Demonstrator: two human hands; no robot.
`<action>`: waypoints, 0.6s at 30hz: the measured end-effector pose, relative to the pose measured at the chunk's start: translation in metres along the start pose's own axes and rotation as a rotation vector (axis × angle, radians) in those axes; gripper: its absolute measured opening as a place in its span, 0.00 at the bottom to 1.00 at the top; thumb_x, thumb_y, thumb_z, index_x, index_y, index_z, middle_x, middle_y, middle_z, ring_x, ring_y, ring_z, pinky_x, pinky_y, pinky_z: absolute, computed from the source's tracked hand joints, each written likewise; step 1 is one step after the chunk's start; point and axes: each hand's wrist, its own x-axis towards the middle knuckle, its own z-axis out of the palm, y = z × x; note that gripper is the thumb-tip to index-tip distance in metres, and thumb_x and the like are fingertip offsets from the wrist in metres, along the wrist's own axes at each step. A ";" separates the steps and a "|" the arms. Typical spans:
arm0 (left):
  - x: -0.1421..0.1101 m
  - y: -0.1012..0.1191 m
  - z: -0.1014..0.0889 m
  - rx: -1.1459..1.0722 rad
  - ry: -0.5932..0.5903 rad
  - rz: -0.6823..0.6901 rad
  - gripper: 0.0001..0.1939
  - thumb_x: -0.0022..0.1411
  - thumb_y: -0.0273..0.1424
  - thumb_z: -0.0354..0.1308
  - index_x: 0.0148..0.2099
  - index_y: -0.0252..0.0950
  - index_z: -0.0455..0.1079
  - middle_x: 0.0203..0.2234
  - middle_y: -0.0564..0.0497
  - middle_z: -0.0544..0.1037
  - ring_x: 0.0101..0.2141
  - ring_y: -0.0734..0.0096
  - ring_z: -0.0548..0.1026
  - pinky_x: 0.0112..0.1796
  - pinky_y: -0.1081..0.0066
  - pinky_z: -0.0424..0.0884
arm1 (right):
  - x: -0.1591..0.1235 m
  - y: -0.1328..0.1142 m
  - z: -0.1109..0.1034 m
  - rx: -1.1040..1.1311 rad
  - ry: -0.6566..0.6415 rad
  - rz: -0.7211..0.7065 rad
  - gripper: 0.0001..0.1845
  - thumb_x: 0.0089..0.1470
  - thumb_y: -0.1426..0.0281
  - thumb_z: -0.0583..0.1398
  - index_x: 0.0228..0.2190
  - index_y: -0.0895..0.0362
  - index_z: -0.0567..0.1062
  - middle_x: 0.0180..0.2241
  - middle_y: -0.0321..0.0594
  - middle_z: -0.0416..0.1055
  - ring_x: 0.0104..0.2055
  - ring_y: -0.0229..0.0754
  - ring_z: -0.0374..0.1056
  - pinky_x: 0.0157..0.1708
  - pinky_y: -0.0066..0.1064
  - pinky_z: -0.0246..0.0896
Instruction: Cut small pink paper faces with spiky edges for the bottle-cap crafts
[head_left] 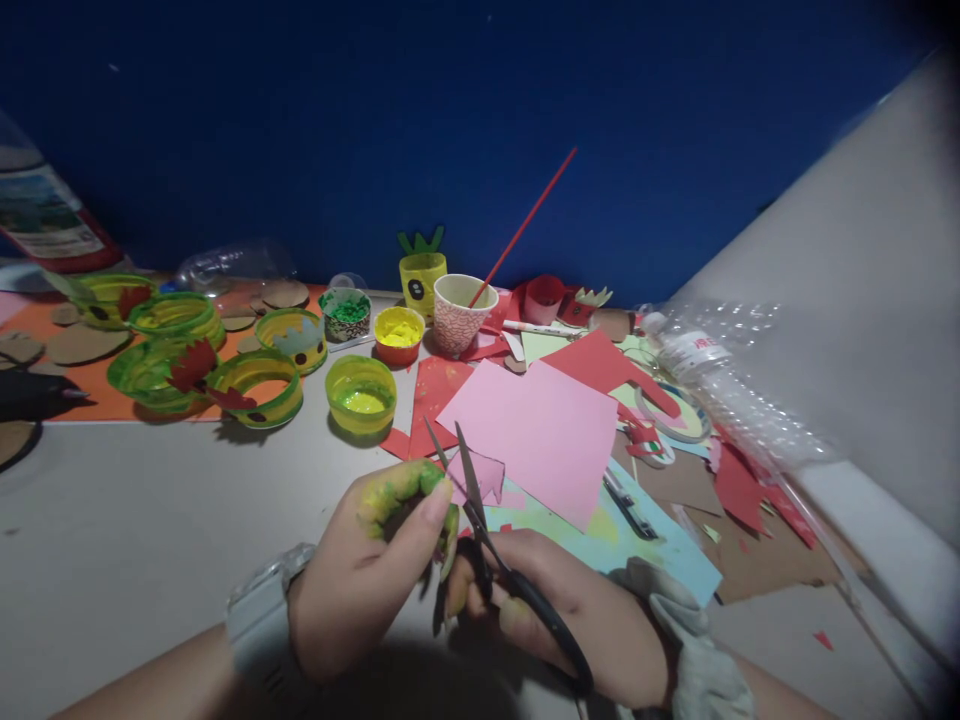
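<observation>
My left hand point(390, 550), its fingertips smeared with green and yellow paint, pinches a small piece of pink paper point(489, 478) with a drawn outline. In my right hand point(555, 590) are black-handled scissors point(480, 510), my fingers through the loops. Their blades stand apart and point away from me, with the pink piece beside and behind them. Just beyond lies a larger pink sheet point(540, 430). A yellow-green painted bottle ring point(360, 395) sits on the table to the left of it.
Several painted rings point(255, 390) and cardboard pieces cover an orange sheet at left. A paper cup point(461, 310) with a red stick stands behind, near a yellow paint pot point(399, 335). At right are a utility knife point(630, 505), paper scraps and a plastic bottle point(742, 390).
</observation>
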 end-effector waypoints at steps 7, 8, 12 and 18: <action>0.000 0.003 0.003 -0.141 -0.082 -0.063 0.20 0.71 0.42 0.47 0.29 0.36 0.64 0.17 0.54 0.69 0.20 0.76 0.67 0.23 0.76 0.63 | 0.001 -0.003 -0.002 0.012 -0.026 0.020 0.33 0.57 0.40 0.49 0.31 0.59 0.69 0.27 0.36 0.62 0.28 0.37 0.59 0.29 0.28 0.56; 0.000 0.003 0.004 -0.154 -0.089 -0.064 0.20 0.71 0.41 0.47 0.29 0.36 0.64 0.17 0.54 0.69 0.20 0.75 0.67 0.23 0.76 0.64 | 0.001 -0.003 -0.002 0.014 -0.025 0.021 0.33 0.57 0.40 0.49 0.31 0.59 0.69 0.27 0.36 0.62 0.28 0.37 0.58 0.29 0.28 0.56; 0.000 0.002 0.002 -0.071 -0.011 -0.006 0.18 0.70 0.39 0.49 0.29 0.35 0.65 0.20 0.54 0.69 0.23 0.76 0.66 0.26 0.76 0.64 | 0.000 -0.003 -0.001 0.018 -0.026 0.005 0.31 0.59 0.42 0.49 0.32 0.58 0.68 0.27 0.35 0.62 0.29 0.37 0.59 0.30 0.28 0.57; 0.000 0.000 0.001 -0.044 -0.001 -0.003 0.18 0.70 0.39 0.49 0.29 0.36 0.64 0.21 0.55 0.68 0.24 0.77 0.65 0.27 0.78 0.63 | 0.000 0.000 0.000 0.029 -0.010 0.038 0.33 0.57 0.40 0.49 0.32 0.59 0.69 0.26 0.36 0.63 0.28 0.38 0.59 0.30 0.29 0.57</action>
